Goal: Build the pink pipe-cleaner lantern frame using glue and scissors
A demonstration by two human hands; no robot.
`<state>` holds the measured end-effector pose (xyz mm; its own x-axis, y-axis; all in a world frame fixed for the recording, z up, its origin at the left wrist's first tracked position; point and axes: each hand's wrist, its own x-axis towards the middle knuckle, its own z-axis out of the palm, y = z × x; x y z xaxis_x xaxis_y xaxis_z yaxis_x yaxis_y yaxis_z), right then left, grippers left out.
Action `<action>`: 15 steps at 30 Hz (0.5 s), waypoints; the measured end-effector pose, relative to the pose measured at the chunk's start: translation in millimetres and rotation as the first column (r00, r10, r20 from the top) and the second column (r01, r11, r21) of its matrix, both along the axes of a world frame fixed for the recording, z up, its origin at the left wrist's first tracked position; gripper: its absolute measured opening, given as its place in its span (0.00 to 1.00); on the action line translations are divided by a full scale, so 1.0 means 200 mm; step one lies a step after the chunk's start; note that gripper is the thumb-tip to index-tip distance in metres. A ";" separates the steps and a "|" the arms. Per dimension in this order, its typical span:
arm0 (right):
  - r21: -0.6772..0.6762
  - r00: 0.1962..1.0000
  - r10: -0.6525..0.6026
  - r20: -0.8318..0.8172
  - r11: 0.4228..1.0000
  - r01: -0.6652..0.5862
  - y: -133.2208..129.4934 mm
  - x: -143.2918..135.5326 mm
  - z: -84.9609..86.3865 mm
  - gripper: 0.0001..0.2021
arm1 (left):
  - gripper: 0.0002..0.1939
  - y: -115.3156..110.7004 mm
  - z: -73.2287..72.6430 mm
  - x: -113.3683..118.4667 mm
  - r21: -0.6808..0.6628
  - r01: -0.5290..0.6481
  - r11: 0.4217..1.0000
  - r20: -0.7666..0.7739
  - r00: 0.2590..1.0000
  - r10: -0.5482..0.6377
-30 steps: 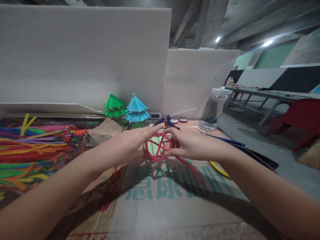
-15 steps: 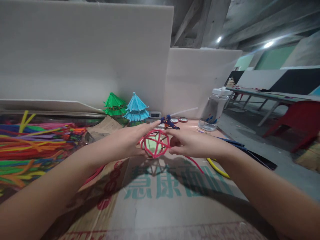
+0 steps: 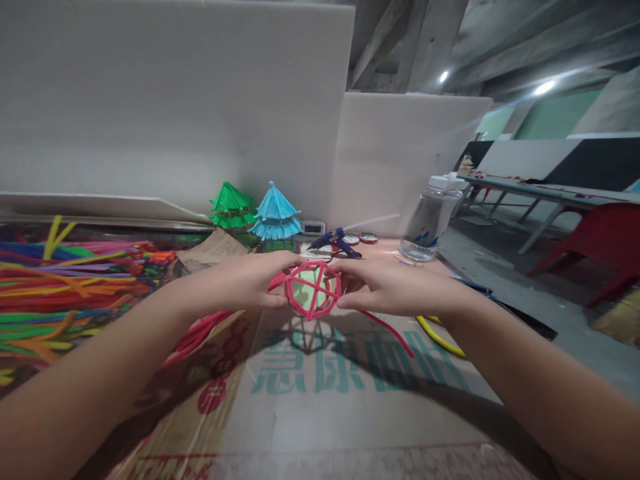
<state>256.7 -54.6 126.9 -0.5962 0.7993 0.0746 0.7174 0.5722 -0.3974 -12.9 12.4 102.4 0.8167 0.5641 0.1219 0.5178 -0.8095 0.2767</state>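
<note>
Between my hands is a red pipe-cleaner frame (image 3: 313, 289), many-sided with bars crossing at its middle, held just above the cardboard. My left hand (image 3: 250, 279) grips its left edge, the thumb below and the fingers partly hidden behind. On the opposite edge, my right hand (image 3: 373, 285) has its thumb and curled fingers closed. A pale green patch shows through the bars. Loose red pipe cleaners (image 3: 207, 328) lie under my left forearm, and another red pipe cleaner (image 3: 390, 328) trails below my right hand. Behind the frame rests a blue glue gun (image 3: 336, 241).
Many coloured pipe cleaners (image 3: 75, 287) are heaped at left. Green (image 3: 233, 205) and light blue (image 3: 274, 212) tiered roof-shaped models stand at the back by a small digital display (image 3: 313, 228). A clear water bottle (image 3: 426, 220) stands at right, near a yellow pipe cleaner (image 3: 440, 339). Printed cardboard (image 3: 310, 427) covers the table.
The red frame has turned slightly and now faces me more squarely. My left index finger, earlier stretched over its top, has drawn down to the left edge. The view has shifted slightly.
</note>
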 end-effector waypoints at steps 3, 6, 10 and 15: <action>-0.026 1.000 0.007 0.010 1.000 -0.007 0.00 0.00 0.01 0.23 | 0.26 0.00 0.00 0.00 0.007 -0.008 1.000 -0.009 1.000 0.008; -0.040 1.000 0.001 0.012 0.999 0.000 0.00 0.00 0.01 0.22 | 0.26 0.00 0.00 0.00 0.006 -0.018 1.000 -0.009 1.000 0.018; -0.081 1.000 0.007 -0.023 0.997 -0.009 -0.01 -0.01 0.02 0.20 | 0.31 0.02 -0.02 0.00 -0.002 -0.028 1.000 -0.003 1.000 0.028; -0.112 0.999 0.049 0.020 0.993 -0.047 -0.02 -0.02 0.03 0.15 | 0.30 0.03 -0.02 0.01 -0.038 0.057 0.998 0.057 0.997 -0.055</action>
<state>252.5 -59.4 133.3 -0.6346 0.7724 -0.0270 0.6997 0.5593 -0.4445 -11.1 19.0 97.8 0.8396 0.5229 0.1468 0.4548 -0.8247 0.3362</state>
